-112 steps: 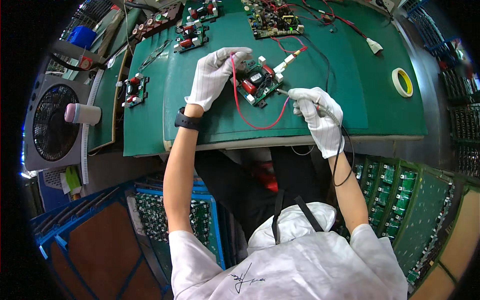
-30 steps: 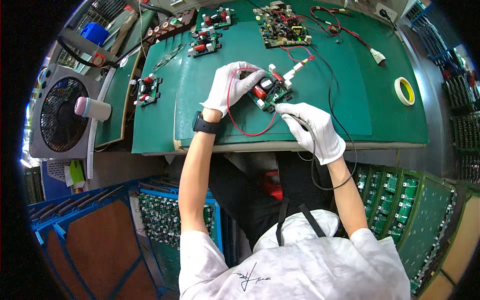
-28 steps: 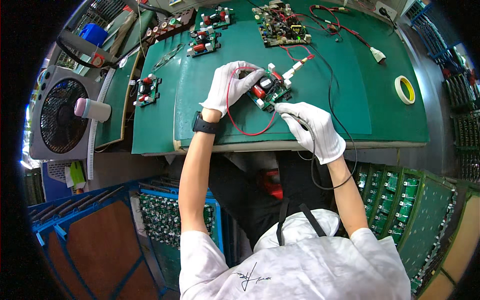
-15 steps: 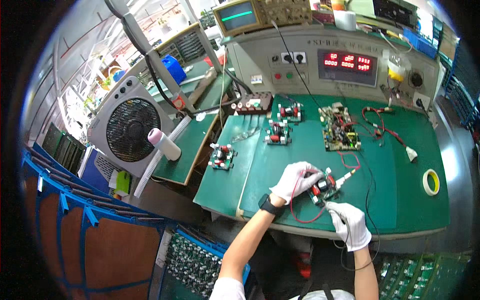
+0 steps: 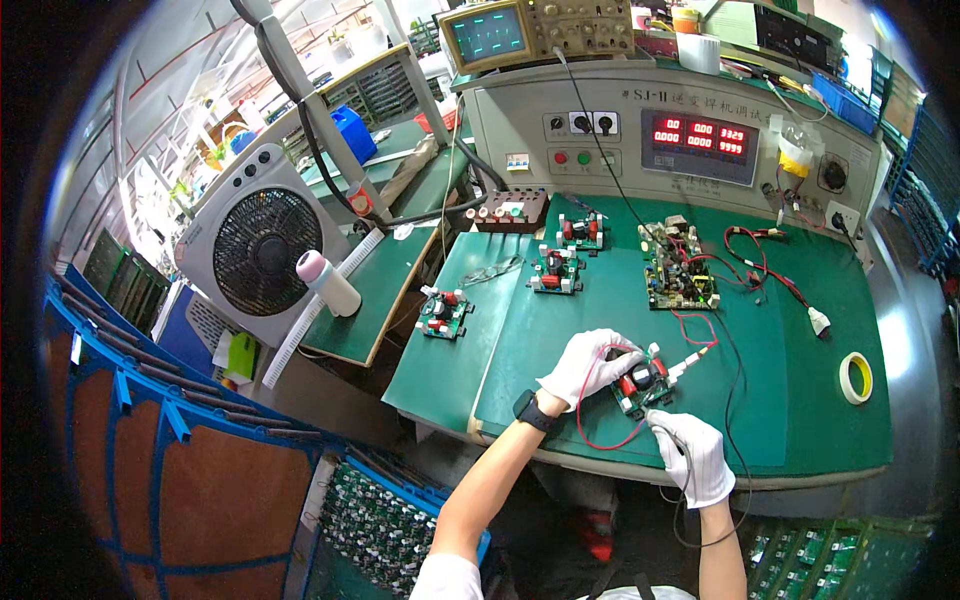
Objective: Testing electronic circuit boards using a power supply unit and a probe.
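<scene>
- Left hand [image 5: 590,368] of mine was bent in at the left side of the small green board [image 5: 641,380], and a red wire [image 5: 582,425] ran up to its finger ends. I could not tell if they pinched the board, the wire or both.
- My right hand [image 5: 693,460] had its thumb and fingers closed on a thin probe [image 5: 649,412], a bit like a pencil.
- The small green board lay a little askew on the green bench top [image 5: 765,430], between my two hands.
- The probe's tip was at the board's near edge. I could not see if it touched metal.
- To do this well, I thought, the tip had to sit on one spot and not slip onto the parts next to it.
- The board had to be steady too, with no tug on the white plug [image 5: 688,362] at its far right side.
- The red wire and the dark cord [image 5: 678,518] hung in loose loops, and I thought slack was good.
- Past the bench, a screen [image 5: 488,36] glowed with broken lines. It seemed safest to look up only with both hands steady.
</scene>
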`<act>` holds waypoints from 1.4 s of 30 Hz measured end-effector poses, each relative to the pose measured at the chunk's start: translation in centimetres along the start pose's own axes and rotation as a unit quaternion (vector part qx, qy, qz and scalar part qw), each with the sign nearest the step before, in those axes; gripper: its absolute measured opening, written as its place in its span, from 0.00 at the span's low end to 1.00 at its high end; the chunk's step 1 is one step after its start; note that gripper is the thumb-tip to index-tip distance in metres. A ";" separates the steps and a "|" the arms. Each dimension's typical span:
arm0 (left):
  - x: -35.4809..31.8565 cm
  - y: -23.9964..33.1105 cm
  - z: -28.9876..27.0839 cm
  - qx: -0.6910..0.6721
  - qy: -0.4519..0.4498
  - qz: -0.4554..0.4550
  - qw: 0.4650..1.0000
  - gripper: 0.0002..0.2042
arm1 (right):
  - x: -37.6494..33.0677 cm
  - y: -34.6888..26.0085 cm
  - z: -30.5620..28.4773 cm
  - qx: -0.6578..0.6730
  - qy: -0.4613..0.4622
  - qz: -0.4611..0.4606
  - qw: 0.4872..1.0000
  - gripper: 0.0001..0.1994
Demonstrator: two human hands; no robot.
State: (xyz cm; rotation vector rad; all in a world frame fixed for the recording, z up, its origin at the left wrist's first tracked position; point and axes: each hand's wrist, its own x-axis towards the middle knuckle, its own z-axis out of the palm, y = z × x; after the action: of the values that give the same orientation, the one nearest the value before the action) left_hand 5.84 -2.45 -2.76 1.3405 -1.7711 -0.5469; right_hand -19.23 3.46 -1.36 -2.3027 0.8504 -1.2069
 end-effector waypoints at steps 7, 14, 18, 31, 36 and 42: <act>-0.1 0.3 0.0 -0.009 -0.008 -0.012 1.000 0.11 | -0.1 -0.1 -0.1 0.001 -0.004 0.007 1.000 0.11; -0.6 0.7 0.2 -0.008 -0.008 -0.002 1.000 0.11 | -0.8 -0.2 -0.7 -0.008 -0.006 -0.007 1.000 0.11; -0.8 0.5 0.6 -0.102 -0.027 -0.070 0.992 0.10 | -2.0 0.3 -2.4 0.262 0.030 0.202 0.943 0.08; 0.0 0.7 -0.7 -0.034 -0.063 -0.084 0.994 0.11 | 16.5 7.5 -3.0 0.203 -0.141 0.205 0.947 0.20; -0.3 1.8 -1.1 0.052 -0.057 -0.045 0.996 0.11 | 14.7 8.3 -0.9 0.204 -0.183 0.245 0.930 0.22; -0.6 1.5 -0.7 0.000 -0.047 -0.099 0.994 0.13 | 14.3 8.9 -0.7 0.195 -0.211 0.237 0.928 0.22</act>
State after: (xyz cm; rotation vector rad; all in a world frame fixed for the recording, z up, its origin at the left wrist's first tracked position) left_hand 5.60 -1.30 -1.40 1.5222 -1.7233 -0.7291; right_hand -16.39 -12.80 2.15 -1.7891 0.8446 -0.5740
